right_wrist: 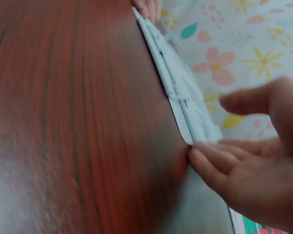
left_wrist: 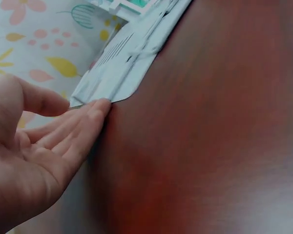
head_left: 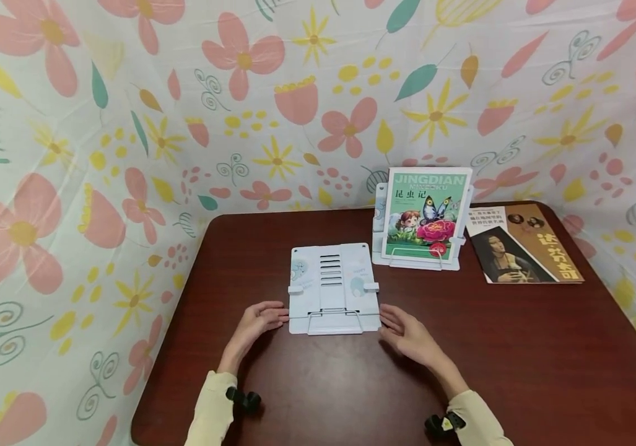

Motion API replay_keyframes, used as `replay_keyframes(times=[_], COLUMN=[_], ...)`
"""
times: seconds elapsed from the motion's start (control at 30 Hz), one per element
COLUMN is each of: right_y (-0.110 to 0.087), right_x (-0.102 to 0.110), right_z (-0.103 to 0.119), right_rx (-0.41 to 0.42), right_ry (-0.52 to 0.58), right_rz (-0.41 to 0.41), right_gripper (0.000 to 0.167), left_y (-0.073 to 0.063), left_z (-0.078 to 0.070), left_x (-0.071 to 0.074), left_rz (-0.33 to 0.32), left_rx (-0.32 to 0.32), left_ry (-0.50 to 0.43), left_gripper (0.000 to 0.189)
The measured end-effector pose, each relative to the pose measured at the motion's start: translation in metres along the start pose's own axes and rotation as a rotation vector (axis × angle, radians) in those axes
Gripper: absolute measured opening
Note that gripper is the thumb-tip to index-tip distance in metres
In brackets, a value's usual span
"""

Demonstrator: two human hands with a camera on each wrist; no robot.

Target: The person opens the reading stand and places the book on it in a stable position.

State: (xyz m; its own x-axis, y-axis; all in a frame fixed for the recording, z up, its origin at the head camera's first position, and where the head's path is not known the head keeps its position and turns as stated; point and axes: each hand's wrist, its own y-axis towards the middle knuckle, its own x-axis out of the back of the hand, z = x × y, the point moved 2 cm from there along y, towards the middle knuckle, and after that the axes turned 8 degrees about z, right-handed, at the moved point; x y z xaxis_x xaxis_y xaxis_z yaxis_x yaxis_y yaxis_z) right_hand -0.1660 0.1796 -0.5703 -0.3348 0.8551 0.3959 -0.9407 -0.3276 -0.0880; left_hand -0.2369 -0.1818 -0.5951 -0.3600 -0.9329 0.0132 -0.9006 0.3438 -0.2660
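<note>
A light blue-white book stand (head_left: 345, 279) lies folded nearly flat on the table, with slots down its middle and a wire page holder (head_left: 334, 321) along its near edge. My left hand (head_left: 259, 322) is at the stand's left edge, its fingers extended and the fingertips touching the near left corner. On the opposite side, my right hand (head_left: 409, 334) has its fingertips against the near right corner. In both wrist views the thumbs are held away from the stand (left_wrist: 132, 53), and neither hand is wrapped around it.
Behind and to the right, a green-covered book (head_left: 426, 214) leans upright on a second book stand (head_left: 379, 248). A brown and white book (head_left: 526, 244) lies flat at the back right of the dark wooden table (head_left: 318, 384). Flower-patterned cloth (head_left: 295, 93) hangs behind.
</note>
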Motion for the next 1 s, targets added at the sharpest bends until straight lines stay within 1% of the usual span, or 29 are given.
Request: replay_keyframes(times=[0.07,0.13,0.17,0.23,0.3,0.37,0.43,0.5,0.53,0.63,0.73,0.8,1.0], right_y=[0.003,0.01,0.014,0.023,0.031,0.037,0.04,0.04,0.04,0.04,0.039,0.039,0.038], right_x=[-0.002,-0.005,-0.007,-0.013,-0.021,-0.03,-0.037,-0.04,-0.04,-0.041,-0.042,-0.043,-0.044], right_z=[0.001,0.005,0.007,0.01,0.011,0.01,0.011,0.013,0.015,0.018,0.019,0.019,0.016], right_rx=[0.012,0.01,-0.001,-0.027,-0.071,-0.11,-0.134,-0.136,-0.138,-0.138,-0.133,-0.112,-0.017], right_ry=[-0.062,-0.116,-0.141,-0.163,-0.183,-0.214,-0.233,-0.263,-0.278,-0.319,-0.339,-0.334,-0.264], right_rz=[-0.099,-0.202,-0.23,-0.229,-0.185,-0.134,-0.12,-0.135,-0.144,-0.151,-0.134,-0.128,-0.125], right_gripper=[0.047,0.037,0.031,0.021,0.014,0.01,0.01,0.01,0.009,0.007,0.006,0.009,0.018], left_y=[0.012,0.028,0.037,0.055,0.071,0.083,0.092,0.098,0.1,0.104,0.106,0.106,0.105], left_z=[-0.008,-0.019,-0.024,-0.031,-0.034,-0.035,-0.035,-0.036,-0.037,-0.039,-0.039,-0.039,-0.037], left_x=[0.006,0.012,0.014,0.017,0.016,0.014,0.009,0.004,0.002,-0.001,-0.002,-0.002,-0.001], left_rz=[-0.032,-0.076,-0.095,-0.116,-0.116,-0.118,-0.132,-0.16,-0.171,-0.188,-0.19,-0.197,-0.226], left_rx=[-0.02,-0.039,-0.04,-0.038,-0.018,0.01,0.028,0.04,0.037,0.042,0.054,0.064,0.069], left_ry=[0.04,0.072,0.073,0.078,0.093,0.15,0.223,0.283,0.298,0.299,0.299,0.299,0.273], left_gripper=[0.037,0.037,0.037,0.038,0.04,0.041,0.041,0.04,0.04,0.04,0.039,0.038,0.036])
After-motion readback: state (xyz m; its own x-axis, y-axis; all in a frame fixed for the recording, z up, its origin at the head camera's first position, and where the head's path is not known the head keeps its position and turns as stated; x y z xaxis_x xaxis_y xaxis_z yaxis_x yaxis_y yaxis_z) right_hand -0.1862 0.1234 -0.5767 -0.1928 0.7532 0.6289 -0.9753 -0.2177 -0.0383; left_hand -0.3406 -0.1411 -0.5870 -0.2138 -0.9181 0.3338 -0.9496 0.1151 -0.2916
